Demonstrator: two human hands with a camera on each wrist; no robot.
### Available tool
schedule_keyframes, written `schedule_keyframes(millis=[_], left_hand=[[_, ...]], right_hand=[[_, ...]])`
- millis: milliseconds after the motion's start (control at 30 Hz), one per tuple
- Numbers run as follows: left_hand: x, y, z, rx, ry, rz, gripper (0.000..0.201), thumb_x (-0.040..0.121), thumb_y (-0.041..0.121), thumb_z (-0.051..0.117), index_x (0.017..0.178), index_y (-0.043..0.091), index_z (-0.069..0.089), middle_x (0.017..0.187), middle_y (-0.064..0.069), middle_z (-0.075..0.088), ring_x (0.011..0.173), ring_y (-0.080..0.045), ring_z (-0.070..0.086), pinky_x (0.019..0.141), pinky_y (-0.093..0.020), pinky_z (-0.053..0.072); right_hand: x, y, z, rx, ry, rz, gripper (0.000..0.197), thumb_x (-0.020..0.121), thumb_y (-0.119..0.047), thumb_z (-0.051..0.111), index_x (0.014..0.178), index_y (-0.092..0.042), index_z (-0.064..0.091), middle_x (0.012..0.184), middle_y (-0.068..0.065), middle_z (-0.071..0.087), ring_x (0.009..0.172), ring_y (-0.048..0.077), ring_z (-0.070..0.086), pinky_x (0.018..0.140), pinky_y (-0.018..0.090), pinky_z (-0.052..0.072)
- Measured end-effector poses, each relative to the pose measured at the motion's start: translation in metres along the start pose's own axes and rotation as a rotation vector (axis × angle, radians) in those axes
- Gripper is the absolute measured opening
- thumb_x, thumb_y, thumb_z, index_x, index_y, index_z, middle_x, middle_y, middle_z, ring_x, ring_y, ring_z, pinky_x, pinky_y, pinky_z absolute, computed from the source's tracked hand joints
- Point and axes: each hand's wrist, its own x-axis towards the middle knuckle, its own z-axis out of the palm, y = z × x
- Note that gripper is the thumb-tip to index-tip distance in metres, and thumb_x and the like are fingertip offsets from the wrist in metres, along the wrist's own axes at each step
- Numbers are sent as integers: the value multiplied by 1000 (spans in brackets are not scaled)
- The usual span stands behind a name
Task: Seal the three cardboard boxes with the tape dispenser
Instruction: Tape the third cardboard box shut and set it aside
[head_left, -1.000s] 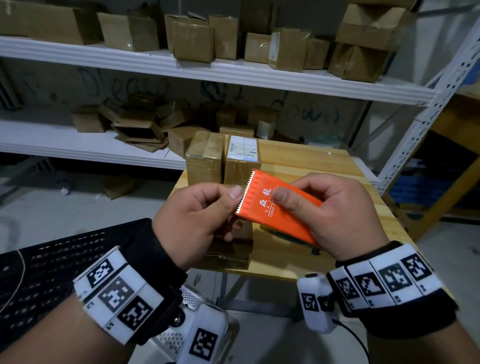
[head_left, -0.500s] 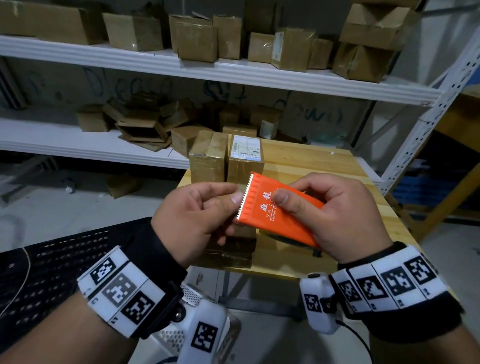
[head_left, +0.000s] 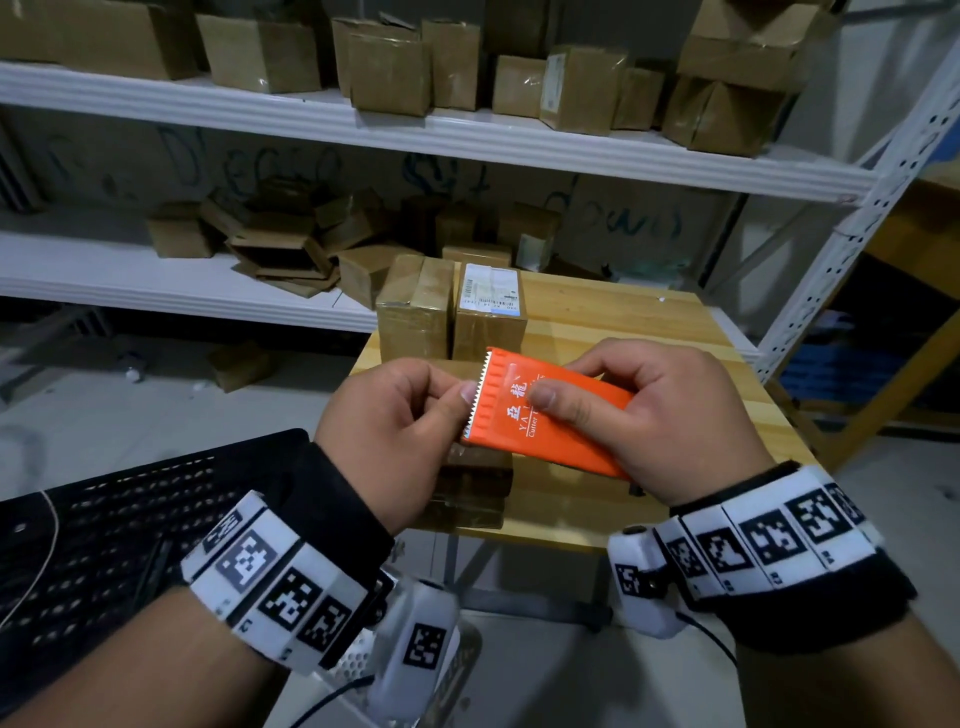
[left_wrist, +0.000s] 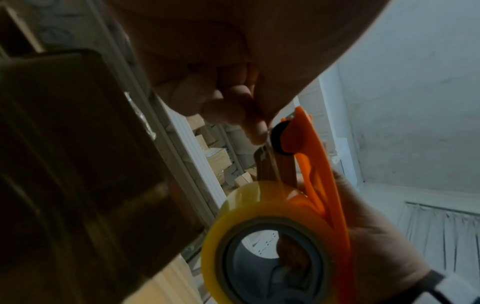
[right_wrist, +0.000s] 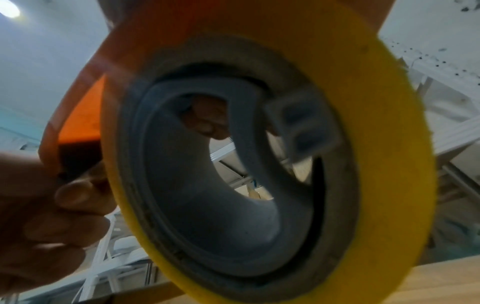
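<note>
My right hand (head_left: 569, 382) grips an orange tape dispenser (head_left: 540, 431), held above the table's near edge. Its serrated blade points left. My left hand (head_left: 460, 395) pinches the tape end at that blade. In the left wrist view the clear strip runs from the yellow tape roll (left_wrist: 259, 207) up to my left fingers (left_wrist: 249, 125). The roll (right_wrist: 384, 144) fills the right wrist view. Two cardboard boxes (head_left: 415, 317) (head_left: 491, 322) stand side by side at the table's far left. A third box (head_left: 470, 491) lies under my hands, mostly hidden.
The wooden table (head_left: 649, 332) stands in front of white metal shelving (head_left: 363, 124) stacked with several other cardboard boxes. A black perforated crate (head_left: 104, 519) sits at my lower left. A wooden bench frame (head_left: 893, 374) stands to the right.
Both hands and the dispenser keep the same hold and almost the same place. Only the view has shifted slightly.
</note>
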Motion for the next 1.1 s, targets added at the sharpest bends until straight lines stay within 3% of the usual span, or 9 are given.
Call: schedule_keyframes(millis=[133, 267, 467, 567, 633, 700, 867, 1000, 1100], left_hand=[[8, 1, -4, 45, 9, -12, 23, 93, 28, 69, 70, 23, 69, 69, 13, 70, 62, -2, 64, 53, -11, 45], [15, 2, -9, 20, -2, -65, 23, 94, 27, 68, 73, 20, 70, 64, 16, 70, 57, 2, 63, 51, -7, 43], [31, -10, -32, -2, 20, -140, 23, 96, 31, 65, 79, 17, 72, 69, 15, 73, 73, 3, 66, 54, 0, 38], [32, -16, -35, 18, 35, -165, 25, 96, 32, 65, 77, 18, 73, 68, 10, 73, 68, 3, 64, 56, -7, 40], [34, -24, -42, 36, 92, -183, 31, 95, 34, 67, 70, 17, 73, 69, 7, 72, 68, -3, 64, 62, -24, 43], [35, -34, -48, 23, 118, -224, 35, 94, 34, 69, 65, 15, 72, 71, 6, 73, 69, -8, 63, 65, -33, 45], [32, -52, -47, 42, 81, -315, 38, 94, 33, 69, 62, 12, 71, 69, 3, 70, 62, -7, 54, 64, -30, 38], [31, -62, -41, 51, 35, -442, 35, 95, 33, 68, 70, 10, 73, 71, -2, 71, 67, -13, 59, 68, -31, 43], [29, -68, -35, 9, -34, -535, 34, 95, 33, 68, 72, 7, 72, 61, 1, 69, 53, -10, 59, 60, -27, 46]], right_hand=[[9, -4, -5, -80, -74, 21, 64, 64, -88, 49, 84, -34, 75, 81, -20, 70, 77, -2, 64, 65, 20, 46], [25, -7, -12, -124, -139, 3, 70, 59, -90, 47, 81, -30, 76, 78, -13, 71, 75, 4, 64, 64, 26, 46], [42, 2, -28, -177, -192, 81, 66, 59, -87, 52, 76, -28, 75, 75, -9, 72, 72, 9, 67, 64, 32, 51], [49, 8, -27, -174, -223, 112, 70, 56, -89, 52, 76, -27, 76, 75, -6, 73, 73, 13, 69, 69, 37, 56], [53, 16, -28, -175, -215, 132, 70, 56, -89, 55, 75, -25, 77, 76, -3, 73, 75, 18, 70, 75, 44, 59], [54, 24, -29, -178, -219, 162, 68, 58, -86, 59, 74, -22, 78, 77, 0, 73, 75, 21, 70, 78, 48, 59], [61, 28, -17, -216, -291, 211, 64, 62, -82, 61, 75, -22, 77, 76, -2, 73, 75, 18, 70, 71, 37, 56], [70, 34, 0, -314, -361, 246, 49, 80, -72, 68, 80, -24, 76, 82, -2, 72, 80, 17, 68, 74, 35, 55], [76, 44, 9, -278, -381, 299, 52, 79, -73, 69, 77, -22, 77, 77, -1, 74, 76, 18, 70, 71, 33, 55]])
